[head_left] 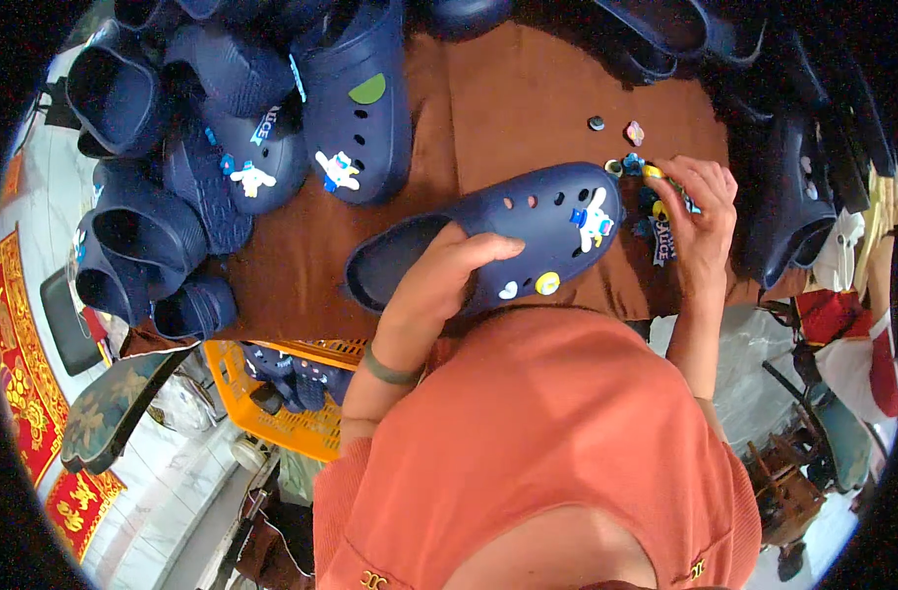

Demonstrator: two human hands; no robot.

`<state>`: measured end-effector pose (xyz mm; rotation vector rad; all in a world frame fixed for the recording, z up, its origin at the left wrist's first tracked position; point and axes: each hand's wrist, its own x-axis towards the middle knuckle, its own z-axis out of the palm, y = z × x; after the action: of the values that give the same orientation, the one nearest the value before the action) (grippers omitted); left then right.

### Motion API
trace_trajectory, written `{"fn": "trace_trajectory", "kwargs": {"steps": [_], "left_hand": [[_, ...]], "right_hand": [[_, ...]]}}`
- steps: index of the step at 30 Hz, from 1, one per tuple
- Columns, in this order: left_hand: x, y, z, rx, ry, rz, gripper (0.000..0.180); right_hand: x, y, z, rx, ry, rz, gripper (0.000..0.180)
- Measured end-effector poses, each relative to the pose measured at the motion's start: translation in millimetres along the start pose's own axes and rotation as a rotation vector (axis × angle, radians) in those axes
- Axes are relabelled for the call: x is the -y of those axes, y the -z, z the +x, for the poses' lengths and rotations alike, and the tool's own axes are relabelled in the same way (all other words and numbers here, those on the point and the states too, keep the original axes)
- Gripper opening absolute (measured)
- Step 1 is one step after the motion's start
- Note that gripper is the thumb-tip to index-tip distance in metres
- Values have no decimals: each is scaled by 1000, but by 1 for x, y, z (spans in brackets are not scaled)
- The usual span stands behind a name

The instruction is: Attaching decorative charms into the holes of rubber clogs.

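My left hand (439, 275) grips a navy clog (469, 231) by its side, thumb across the upper and fingers hidden beneath. The clog lies with its toe to the right. On its upper sit a white dog-like character charm (595, 221), a round yellow charm (547, 283) and a white heart charm (508, 290). Just right of the toe, my right hand (702, 202) pinches a small yellow charm (653, 172) between thumb and forefinger. Loose charms lie around that hand, among them a blue-and-white lettered charm (662, 244), a pink flower charm (634, 132) and a small dark round one (596, 123).
Several navy clogs (356, 118) are heaped at the left of the brown cloth-covered table (528, 88), some with charms. More clogs (798, 197) stand along the right and far edges. Below the table's near left edge, an orange basket (247, 408) holds more clogs.
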<state>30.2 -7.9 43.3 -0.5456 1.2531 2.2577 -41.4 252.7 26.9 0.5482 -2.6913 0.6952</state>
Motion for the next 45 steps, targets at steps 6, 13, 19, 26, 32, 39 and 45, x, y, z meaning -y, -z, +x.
{"fn": "trace_trajectory", "kwargs": {"steps": [6, 13, 19, 26, 32, 39, 45], "left_hand": [[-1, 2, 0, 59, 9, -33, 47], [5, 8, 2, 95, 8, -72, 42], [11, 14, 3, 156, -44, -68, 41], [17, 17, 5, 138, -36, -99, 40], [9, 12, 2, 142, 1, -125, 39], [12, 11, 5, 118, -26, -89, 36], [3, 9, 9, 125, -92, 11, 33]], "right_hand": [[42, -7, 13, 186, 129, 337, 17], [43, -10, 44, 462, 224, 330, 14], [34, -20, 88, 831, 492, 417, 14], [50, -41, 135, 1292, 572, 350, 23], [78, -68, 160, 1720, 665, 94, 29], [91, -75, 150, 1702, 643, 83, 30], [104, -61, 149, 1528, 597, 53, 27]]}}
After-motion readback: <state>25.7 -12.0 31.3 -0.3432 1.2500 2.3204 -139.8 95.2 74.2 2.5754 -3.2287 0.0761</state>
